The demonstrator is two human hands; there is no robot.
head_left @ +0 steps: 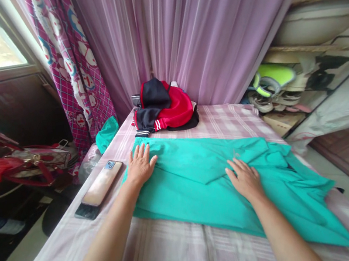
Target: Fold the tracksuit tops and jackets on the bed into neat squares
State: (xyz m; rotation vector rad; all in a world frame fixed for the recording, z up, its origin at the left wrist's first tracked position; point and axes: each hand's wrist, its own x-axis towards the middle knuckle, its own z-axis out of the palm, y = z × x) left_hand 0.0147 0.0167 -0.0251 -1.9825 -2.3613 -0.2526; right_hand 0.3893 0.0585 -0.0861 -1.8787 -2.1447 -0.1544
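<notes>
A teal garment lies spread over the checked cloth of the table, its right end wrinkled and bunched. On its left end my left hand rests flat with the fingers spread. My right hand lies on the garment right of the middle, fingers stretched out and slightly apart, beside a folded-over flap. Neither hand grips anything. Two phones, one partly on top of the other, lie to the left of my left forearm.
A heap of red and navy clothes sits at the table's far end, before purple curtains. Another teal cloth hangs at the left edge. Shoes and a lime-green item fill a rack at right. Bags stand at left.
</notes>
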